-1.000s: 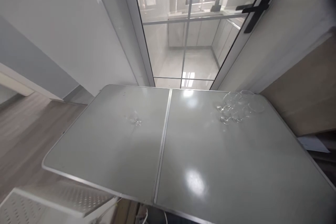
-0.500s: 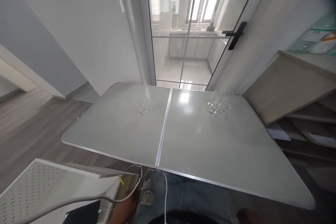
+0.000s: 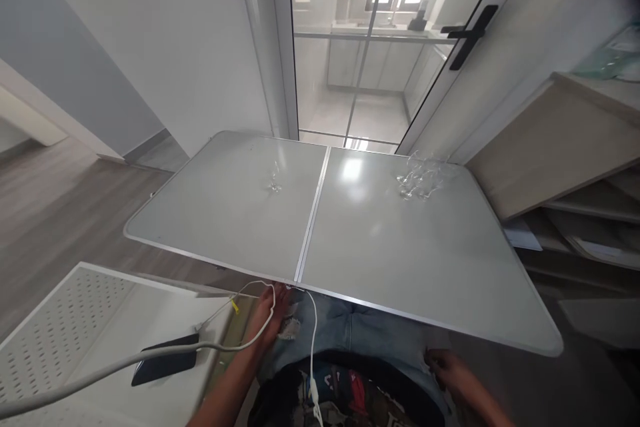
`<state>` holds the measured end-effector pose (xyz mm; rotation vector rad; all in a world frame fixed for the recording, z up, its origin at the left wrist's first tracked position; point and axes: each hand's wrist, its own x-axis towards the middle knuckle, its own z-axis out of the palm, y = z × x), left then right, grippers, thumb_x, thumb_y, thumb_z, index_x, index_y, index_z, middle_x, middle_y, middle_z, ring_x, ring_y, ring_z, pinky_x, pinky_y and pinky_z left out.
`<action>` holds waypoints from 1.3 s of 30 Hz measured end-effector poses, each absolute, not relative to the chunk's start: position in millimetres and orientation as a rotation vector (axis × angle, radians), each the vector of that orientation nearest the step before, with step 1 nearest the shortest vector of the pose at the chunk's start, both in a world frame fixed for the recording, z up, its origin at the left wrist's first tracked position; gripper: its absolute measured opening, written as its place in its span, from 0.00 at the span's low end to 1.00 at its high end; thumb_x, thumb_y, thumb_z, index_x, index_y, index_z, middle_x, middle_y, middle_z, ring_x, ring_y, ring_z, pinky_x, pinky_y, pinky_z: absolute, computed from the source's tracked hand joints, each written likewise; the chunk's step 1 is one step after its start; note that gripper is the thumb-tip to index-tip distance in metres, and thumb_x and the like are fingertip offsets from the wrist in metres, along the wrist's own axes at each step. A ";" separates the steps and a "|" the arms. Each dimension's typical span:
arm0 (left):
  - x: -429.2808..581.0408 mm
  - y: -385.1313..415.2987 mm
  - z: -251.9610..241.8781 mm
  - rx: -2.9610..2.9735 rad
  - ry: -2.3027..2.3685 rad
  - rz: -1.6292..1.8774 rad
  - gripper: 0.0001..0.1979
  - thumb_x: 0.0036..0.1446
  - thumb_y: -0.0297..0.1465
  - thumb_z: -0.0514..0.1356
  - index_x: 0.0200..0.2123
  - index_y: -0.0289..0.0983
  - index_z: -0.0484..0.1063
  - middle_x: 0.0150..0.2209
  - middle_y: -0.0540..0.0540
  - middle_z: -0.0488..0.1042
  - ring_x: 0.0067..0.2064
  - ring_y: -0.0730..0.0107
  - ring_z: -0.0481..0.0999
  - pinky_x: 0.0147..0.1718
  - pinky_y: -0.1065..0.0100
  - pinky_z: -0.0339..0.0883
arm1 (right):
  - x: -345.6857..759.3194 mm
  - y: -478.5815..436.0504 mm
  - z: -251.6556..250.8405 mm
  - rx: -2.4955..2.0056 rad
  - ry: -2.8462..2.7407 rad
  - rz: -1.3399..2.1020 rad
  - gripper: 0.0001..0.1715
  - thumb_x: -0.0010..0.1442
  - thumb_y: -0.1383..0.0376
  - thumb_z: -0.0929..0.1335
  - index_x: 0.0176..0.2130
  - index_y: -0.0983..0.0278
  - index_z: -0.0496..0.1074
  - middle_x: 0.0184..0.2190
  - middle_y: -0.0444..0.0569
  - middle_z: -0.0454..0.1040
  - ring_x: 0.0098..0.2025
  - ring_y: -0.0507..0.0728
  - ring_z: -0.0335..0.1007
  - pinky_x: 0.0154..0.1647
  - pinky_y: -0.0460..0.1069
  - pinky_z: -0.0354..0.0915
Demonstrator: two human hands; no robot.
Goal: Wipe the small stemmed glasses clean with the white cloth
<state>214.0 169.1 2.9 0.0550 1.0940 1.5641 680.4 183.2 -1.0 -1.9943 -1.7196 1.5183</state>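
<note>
My left hand (image 3: 273,310) lies by my left thigh, its fingers stretched out towards the near edge of the folding table (image 3: 240,227). A white cable (image 3: 314,340) loops across that hand and runs down my front. Beside my right thigh, my right hand (image 3: 445,368) hangs with loosely bent fingers and nothing visible in it. On the table's right half sits a cluster of clear, thin, wiry-looking things (image 3: 423,181); their kind is hard to make out. A smaller clear object (image 3: 274,181) lies on the left half.
A white bench-like surface with a perforated panel (image 3: 85,313) stands at my left, bearing a black flat device (image 3: 167,359) with a cable. Beyond the table is a glass door with a black handle (image 3: 473,37). A wooden shelf unit (image 3: 555,140) borders the right.
My view has tilted down, so the table sits higher in it. Both hands now show more fully; the left one has come up towards the table's edge.
</note>
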 end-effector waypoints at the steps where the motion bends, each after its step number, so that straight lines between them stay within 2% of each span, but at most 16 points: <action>1: 212.3 171.1 1.4 0.037 1.028 1.578 0.10 0.49 0.27 0.70 0.36 0.41 0.76 0.41 0.47 0.81 0.51 0.57 0.80 0.66 0.49 0.61 | 680.9 183.3 -1.2 -1.980 -1.727 1.522 0.21 0.45 0.46 0.65 0.17 0.57 0.59 0.16 0.47 0.63 0.21 0.64 0.69 0.26 0.56 0.65; 5: 205.4 167.0 1.8 0.011 0.935 1.521 0.09 0.54 0.27 0.69 0.39 0.40 0.77 0.42 0.46 0.81 0.48 0.55 0.80 0.59 0.48 0.69 | 682.5 182.6 -1.5 -1.983 -1.719 1.572 0.21 0.46 0.45 0.63 0.19 0.58 0.60 0.17 0.46 0.63 0.21 0.61 0.67 0.27 0.54 0.64; 10: 208.8 167.1 3.6 0.074 1.010 1.557 0.04 0.61 0.30 0.66 0.40 0.38 0.77 0.40 0.47 0.80 0.45 0.59 0.79 0.53 0.56 0.73 | 681.2 181.5 -4.2 -1.983 -1.742 1.570 0.20 0.47 0.46 0.62 0.19 0.58 0.59 0.17 0.46 0.64 0.22 0.61 0.67 0.27 0.53 0.62; 14: 214.5 173.1 -1.9 0.057 1.073 1.603 0.10 0.58 0.33 0.69 0.42 0.39 0.76 0.44 0.46 0.81 0.47 0.59 0.80 0.51 0.58 0.74 | 685.5 185.4 0.1 -1.978 -1.863 1.513 0.20 0.50 0.47 0.62 0.19 0.58 0.60 0.18 0.49 0.67 0.24 0.63 0.70 0.28 0.53 0.62; 17: 213.8 172.2 -5.9 0.020 1.085 1.638 0.12 0.55 0.31 0.70 0.42 0.41 0.75 0.45 0.45 0.81 0.49 0.58 0.80 0.53 0.58 0.73 | 675.3 186.9 23.9 -2.041 -2.111 1.251 0.19 0.57 0.53 0.63 0.21 0.59 0.68 0.22 0.53 0.74 0.29 0.65 0.75 0.32 0.54 0.64; 19: 210.9 169.5 -7.2 -0.020 1.047 1.677 0.11 0.55 0.29 0.69 0.42 0.41 0.75 0.44 0.47 0.81 0.50 0.57 0.79 0.53 0.57 0.72 | 650.2 184.9 47.9 -2.073 -2.277 1.025 0.20 0.63 0.55 0.63 0.26 0.59 0.75 0.25 0.54 0.78 0.30 0.66 0.78 0.32 0.53 0.64; 21: 208.0 166.7 -8.6 -0.065 0.993 1.695 0.09 0.57 0.29 0.67 0.42 0.41 0.75 0.46 0.48 0.81 0.51 0.56 0.79 0.54 0.56 0.72 | 609.1 182.0 71.4 -1.745 -2.480 0.913 0.20 0.69 0.57 0.62 0.34 0.58 0.80 0.32 0.52 0.81 0.35 0.63 0.79 0.36 0.52 0.66; 22: 206.8 165.7 -9.9 -0.085 0.976 1.699 0.08 0.58 0.30 0.66 0.41 0.42 0.75 0.47 0.48 0.81 0.52 0.57 0.79 0.54 0.55 0.72 | 584.6 181.5 80.9 -1.543 -2.533 0.843 0.19 0.71 0.58 0.61 0.42 0.58 0.80 0.38 0.52 0.82 0.37 0.62 0.79 0.40 0.52 0.67; 23: 206.0 165.2 -11.8 -0.102 0.964 1.702 0.07 0.59 0.31 0.66 0.41 0.42 0.75 0.47 0.49 0.81 0.52 0.58 0.79 0.55 0.56 0.71 | 559.2 182.2 88.4 -1.376 -2.554 0.790 0.20 0.73 0.59 0.60 0.51 0.58 0.78 0.43 0.53 0.82 0.39 0.62 0.79 0.42 0.53 0.68; 25: 204.9 165.8 -17.5 -0.145 0.957 1.730 0.06 0.60 0.32 0.66 0.41 0.44 0.75 0.48 0.51 0.81 0.53 0.62 0.79 0.56 0.58 0.71 | 511.3 188.3 97.0 -1.134 -2.609 0.717 0.25 0.74 0.60 0.61 0.66 0.58 0.67 0.48 0.53 0.81 0.40 0.61 0.78 0.43 0.53 0.68; 27: 204.0 168.0 -24.6 -0.181 0.952 1.746 0.06 0.60 0.32 0.66 0.42 0.46 0.76 0.48 0.52 0.81 0.53 0.65 0.80 0.56 0.60 0.71 | 474.6 199.5 98.7 -1.020 -2.696 0.702 0.28 0.74 0.60 0.63 0.70 0.55 0.60 0.47 0.50 0.80 0.38 0.59 0.77 0.39 0.51 0.67; 29: 202.5 170.5 -31.0 -0.214 0.924 1.758 0.05 0.61 0.32 0.66 0.41 0.46 0.76 0.47 0.52 0.81 0.52 0.67 0.80 0.57 0.62 0.71 | 453.4 211.3 97.2 -0.960 -2.767 0.709 0.23 0.74 0.60 0.63 0.66 0.54 0.66 0.48 0.49 0.79 0.38 0.56 0.77 0.37 0.48 0.66; 31: 200.8 171.8 -35.0 -0.230 0.892 1.764 0.04 0.62 0.32 0.65 0.40 0.46 0.76 0.46 0.52 0.82 0.52 0.67 0.81 0.57 0.64 0.72 | 446.5 218.4 96.0 -0.965 -2.814 0.713 0.15 0.75 0.61 0.62 0.52 0.58 0.76 0.47 0.49 0.79 0.38 0.55 0.77 0.36 0.47 0.65; 33: 199.6 170.3 -36.3 -0.234 0.870 1.759 0.04 0.63 0.32 0.64 0.41 0.46 0.77 0.46 0.52 0.82 0.53 0.67 0.81 0.57 0.64 0.72 | 448.9 218.9 97.8 -0.987 -2.829 0.773 0.16 0.75 0.62 0.62 0.41 0.61 0.77 0.43 0.49 0.79 0.37 0.55 0.77 0.35 0.46 0.64; 35: 199.1 165.5 -36.2 -0.236 0.861 1.730 0.06 0.64 0.30 0.62 0.42 0.46 0.77 0.47 0.50 0.82 0.53 0.65 0.81 0.57 0.61 0.73 | 454.5 214.3 103.4 -0.930 -2.803 0.914 0.15 0.74 0.62 0.62 0.39 0.61 0.77 0.41 0.47 0.80 0.38 0.55 0.78 0.37 0.46 0.65; 39: 197.0 151.1 -36.9 -0.207 0.884 1.649 0.10 0.63 0.27 0.62 0.45 0.45 0.78 0.51 0.47 0.82 0.56 0.63 0.80 0.60 0.58 0.71 | 456.9 203.0 118.4 -0.607 -2.650 1.225 0.13 0.73 0.66 0.64 0.45 0.55 0.78 0.49 0.42 0.80 0.44 0.52 0.79 0.44 0.45 0.65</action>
